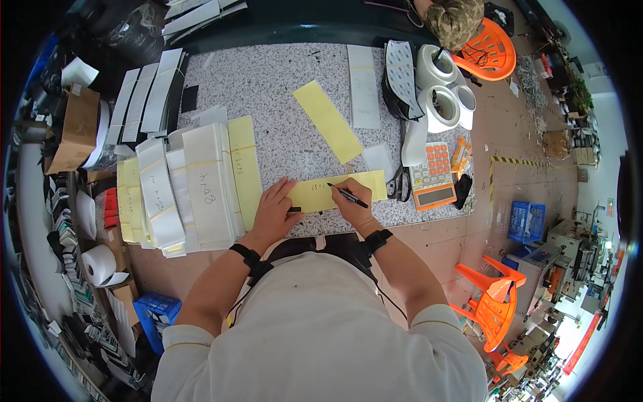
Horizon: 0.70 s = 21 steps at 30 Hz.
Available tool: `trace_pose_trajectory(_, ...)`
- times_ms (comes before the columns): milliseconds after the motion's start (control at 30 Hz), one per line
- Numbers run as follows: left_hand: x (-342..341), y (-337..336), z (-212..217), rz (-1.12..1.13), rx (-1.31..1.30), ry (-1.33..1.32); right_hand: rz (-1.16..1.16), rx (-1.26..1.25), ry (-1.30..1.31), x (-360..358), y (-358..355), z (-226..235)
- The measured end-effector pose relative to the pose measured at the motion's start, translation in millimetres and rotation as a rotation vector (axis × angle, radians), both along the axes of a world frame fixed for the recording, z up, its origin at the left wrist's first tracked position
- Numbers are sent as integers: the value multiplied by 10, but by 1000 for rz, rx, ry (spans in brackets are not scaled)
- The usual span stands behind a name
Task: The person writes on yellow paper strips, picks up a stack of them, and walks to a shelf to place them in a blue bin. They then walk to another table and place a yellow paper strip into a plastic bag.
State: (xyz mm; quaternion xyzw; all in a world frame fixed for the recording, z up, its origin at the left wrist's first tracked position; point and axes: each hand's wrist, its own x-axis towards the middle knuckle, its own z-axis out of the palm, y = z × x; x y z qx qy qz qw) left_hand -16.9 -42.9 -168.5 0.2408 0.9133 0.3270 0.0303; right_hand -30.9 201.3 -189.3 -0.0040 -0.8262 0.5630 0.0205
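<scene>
A long yellow paper strip [305, 198] lies crosswise at the near edge of the speckled table, with dark handwritten marks on it. My right hand [355, 208] grips a black marker [352, 197], its tip down at the strip near the writing. At the strip's left end rests my left hand [271, 209], holding a short black marker cap [295, 210] by the thumb. Just left of that hand is a yellow sheet [245, 167] beside banded white paper bundles [206, 181]. Another yellow strip [328, 122] lies slanted farther back.
Right of the strip sit a calculator [433, 174], scissors [400, 184] and white tape rolls [442, 108]. A banded white stack [364, 87] lies at the back. Orange chairs [492, 301] and a blue crate [526, 221] stand on the floor. Another person's sleeve [455, 23] shows at the far side.
</scene>
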Motion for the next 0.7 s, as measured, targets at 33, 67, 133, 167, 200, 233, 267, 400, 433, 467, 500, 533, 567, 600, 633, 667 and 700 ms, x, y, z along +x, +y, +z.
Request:
trace_pose_trajectory(33, 1, 2, 4, 0, -1, 2, -1, 5, 14, -5, 6, -3)
trace_pose_trajectory(67, 1, 3, 5, 0, -2, 4, -1, 10, 28, -8, 12, -4)
trace_pose_trajectory(133, 3, 2, -1, 2, 2, 11, -1, 16, 43, -11, 21, 9)
trace_pose_trajectory(167, 5, 1, -5, 2, 5, 17, 12, 21, 36, -3, 30, 18)
trace_pose_trajectory(200, 7, 0, -9, 3, 8, 23, 25, 25, 30, 6, 37, 30)
trace_pose_trajectory(233, 10, -2, -12, 5, 8, 23, 39, 30, 23, 11, 42, 36)
trace_pose_trajectory(267, 10, -2, -13, 4, 8, 21, 39, 30, 23, 12, 48, 32)
trace_pose_trajectory(400, 10, 0, -18, 7, 9, 19, 73, 13, -11, 8, 51, 8)
trace_pose_trajectory(433, 8, 3, -19, 9, 11, 22, 59, 11, -1, -6, 38, 33)
trace_pose_trajectory(467, 6, 4, -20, 11, 13, 24, 45, 10, 10, -21, 23, 57)
trace_pose_trajectory(500, 5, 3, -21, 12, 13, 24, 31, 8, 20, -32, 16, 67)
trace_pose_trajectory(533, 4, 0, -21, 8, 13, 20, 32, 8, 19, -38, 22, 55)
trace_pose_trajectory(567, 3, -2, -22, 5, 13, 18, 18, 25, 42, -43, 39, 33)
trace_pose_trajectory(600, 3, -5, -21, 3, 12, 15, 4, 41, 65, -59, 44, 58)
trace_pose_trajectory(633, 4, -6, -23, 5, 12, 15, -10, 58, 89, -76, 52, 83)
trace_pose_trajectory(667, 6, -5, -30, 7, 18, 19, -7, 58, 89, -111, 67, 107)
trace_pose_trajectory(700, 7, -5, -37, 9, 24, 23, -20, 27, 40, -171, 94, 130)
